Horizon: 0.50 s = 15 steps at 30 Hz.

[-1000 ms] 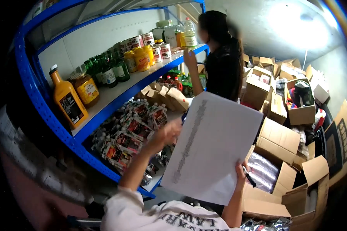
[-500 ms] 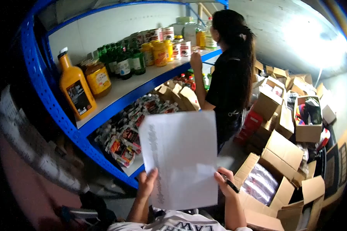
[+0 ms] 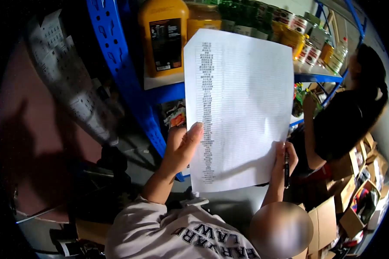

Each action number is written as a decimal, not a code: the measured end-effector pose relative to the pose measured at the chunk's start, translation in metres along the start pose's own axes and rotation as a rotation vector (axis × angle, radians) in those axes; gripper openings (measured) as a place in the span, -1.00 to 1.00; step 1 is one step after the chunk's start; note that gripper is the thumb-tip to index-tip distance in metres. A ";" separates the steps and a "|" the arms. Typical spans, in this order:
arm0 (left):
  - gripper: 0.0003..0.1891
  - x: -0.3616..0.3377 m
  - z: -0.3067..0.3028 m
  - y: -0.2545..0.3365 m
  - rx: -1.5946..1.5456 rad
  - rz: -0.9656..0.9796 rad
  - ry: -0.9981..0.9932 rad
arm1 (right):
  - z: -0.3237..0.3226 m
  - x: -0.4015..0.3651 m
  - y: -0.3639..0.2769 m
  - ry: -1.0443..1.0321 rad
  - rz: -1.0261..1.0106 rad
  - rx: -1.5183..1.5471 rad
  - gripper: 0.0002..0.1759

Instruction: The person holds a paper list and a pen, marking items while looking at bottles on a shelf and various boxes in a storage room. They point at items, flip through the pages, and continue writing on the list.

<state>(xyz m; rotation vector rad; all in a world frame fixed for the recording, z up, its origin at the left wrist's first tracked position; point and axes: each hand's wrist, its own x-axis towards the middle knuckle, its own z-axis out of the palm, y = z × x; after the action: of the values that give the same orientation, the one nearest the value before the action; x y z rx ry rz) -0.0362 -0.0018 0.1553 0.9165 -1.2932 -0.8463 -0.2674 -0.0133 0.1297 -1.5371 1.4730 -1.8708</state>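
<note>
A white sheet of paper (image 3: 246, 103), printed with ruled rows and a column of small text down its left side, is held up before me. My left hand (image 3: 183, 144) grips its left edge, thumb on the front. At the lower right edge, my right hand (image 3: 285, 162) pinches the sheet and also holds a black pen (image 3: 287, 172), which points down. The print is too small to read. Just behind the sheet's top left corner stands a large orange-yellow bottle (image 3: 166, 39) with a black label, beside a jar (image 3: 204, 18) partly hidden by the paper.
A blue metal shelf rack (image 3: 121, 73) holds green bottles, cans (image 3: 298, 23) and a clear bottle (image 3: 338, 55). Another person (image 3: 345, 112) stands at the right, one arm toward the lower shelf. Open cardboard boxes (image 3: 324, 220) lie at the lower right. White printed cartons (image 3: 69, 73) are at left.
My view has turned left and closer to the rack, so the orange bottle looks larger. The paper is higher in view, its rows now visible. The other person's hand has lowered from the upper shelf.
</note>
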 end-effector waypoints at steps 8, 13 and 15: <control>-0.71 0.038 -0.003 -0.014 0.419 0.373 0.309 | 0.034 0.037 0.019 0.027 -0.002 0.105 -0.69; -0.70 0.037 0.000 -0.014 0.555 0.429 0.456 | 0.037 0.033 0.026 0.042 0.053 0.221 -0.73; -0.69 0.036 0.002 -0.015 0.580 0.434 0.472 | 0.040 0.035 0.031 0.059 0.040 0.233 -0.75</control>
<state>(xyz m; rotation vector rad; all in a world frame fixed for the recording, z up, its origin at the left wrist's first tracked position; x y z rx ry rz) -0.0348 -0.0404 0.1566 1.1385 -1.2590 0.1041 -0.2574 -0.0727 0.1182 -1.3463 1.2481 -1.9986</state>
